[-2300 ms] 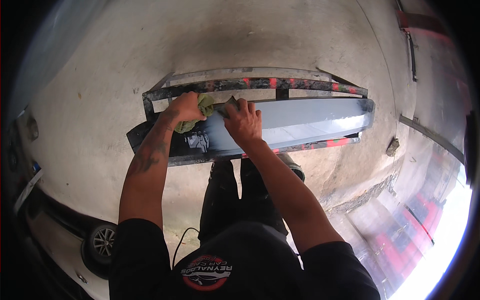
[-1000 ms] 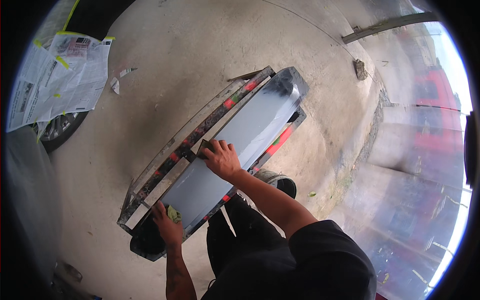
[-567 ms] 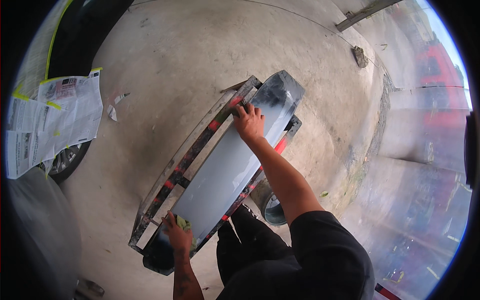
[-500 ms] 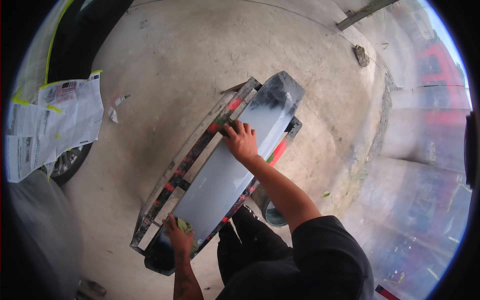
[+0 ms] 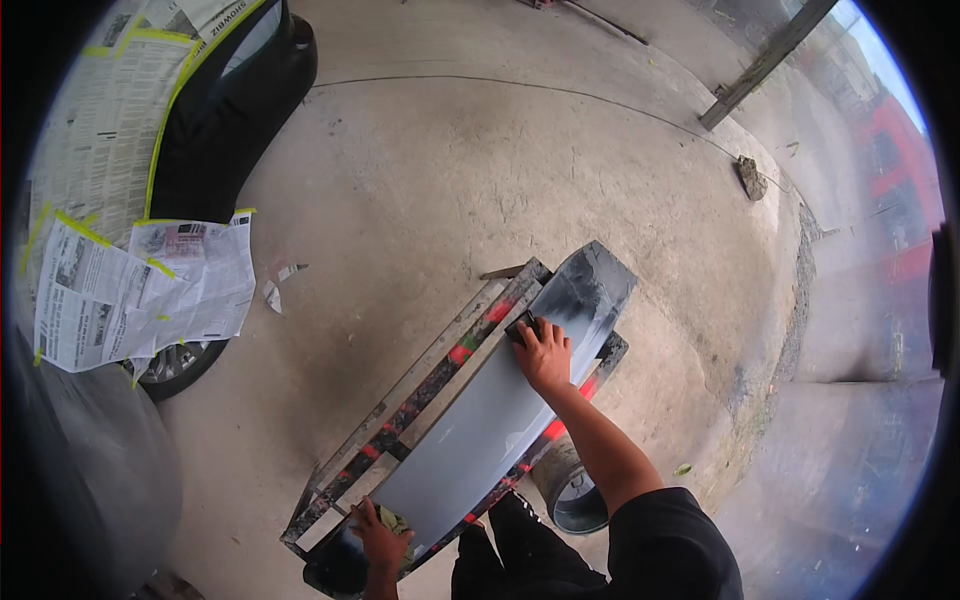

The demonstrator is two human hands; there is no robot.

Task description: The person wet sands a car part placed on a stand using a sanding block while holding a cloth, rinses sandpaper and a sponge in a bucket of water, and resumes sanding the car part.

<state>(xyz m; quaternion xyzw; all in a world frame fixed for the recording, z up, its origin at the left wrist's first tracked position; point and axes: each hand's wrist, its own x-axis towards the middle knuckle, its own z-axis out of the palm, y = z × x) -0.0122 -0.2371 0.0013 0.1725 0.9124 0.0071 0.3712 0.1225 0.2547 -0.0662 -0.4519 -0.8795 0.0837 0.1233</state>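
Note:
A long, narrow panel (image 5: 450, 440), grey in the middle and black at both ends, lies slantwise on a paint-spattered stand (image 5: 408, 412). My right hand (image 5: 545, 362) presses on the panel toward its far end. Its fingers are closed over a small dark block (image 5: 520, 325) at the panel's left edge, mostly hidden under them. Near the panel's close end, my left hand (image 5: 380, 543) curls over a crumpled greenish cloth (image 5: 394, 521), which shows between thumb and fingers. The left fingertips reach the panel's left edge.
A bucket (image 5: 575, 495) stands right of the stand, by my legs. At left is a car part masked with newspaper (image 5: 140, 285) and yellow tape, above a wheel (image 5: 180, 365). A rock (image 5: 751, 178) and a post (image 5: 770, 62) are at far right, near translucent plastic sheeting (image 5: 840, 470).
The whole view has shifted, so the panel and stand sit lower in it. My right hand has slid a little toward the panel's far end with the block. My left hand stays on the cloth.

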